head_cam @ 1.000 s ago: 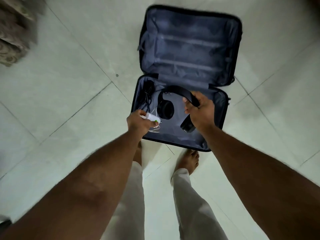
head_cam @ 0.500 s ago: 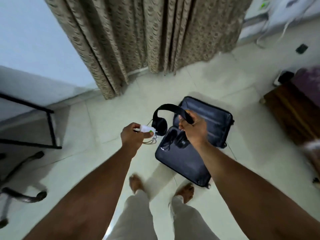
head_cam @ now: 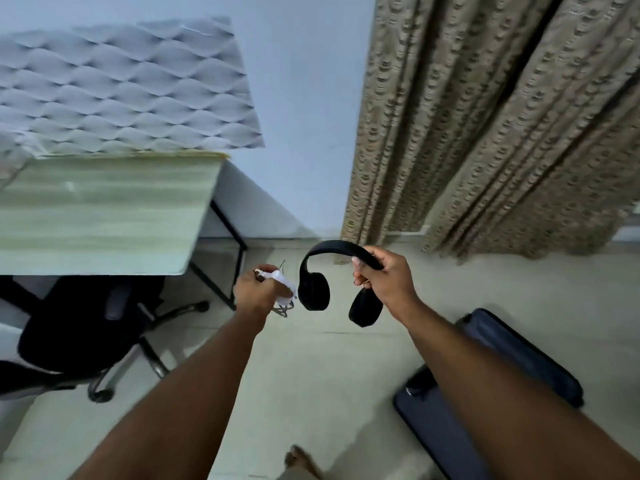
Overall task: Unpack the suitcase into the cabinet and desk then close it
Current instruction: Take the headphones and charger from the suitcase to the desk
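Observation:
My right hand (head_cam: 388, 282) grips the headband of black over-ear headphones (head_cam: 313, 291), which hang in the air in front of me. My left hand (head_cam: 256, 294) holds a small white charger with its thin cable (head_cam: 284, 284) bunched below the fist. The open dark blue suitcase (head_cam: 519, 358) lies on the floor at the lower right, partly hidden behind my right forearm. The light wood desk (head_cam: 104, 213) stands to the left, its top at about the height of my hands.
A black office chair (head_cam: 79, 327) on a wheeled base sits under the desk's near edge. Beige patterned curtains (head_cam: 485, 126) hang at the back right. A pale wall with a textured white panel (head_cam: 121, 88) rises behind the desk. Pale tiled floor stretches between desk and suitcase.
I lifted the headphones and the charger out of the suitcase and turned left. The suitcase slid to the lower right of view and the desk and chair came into view.

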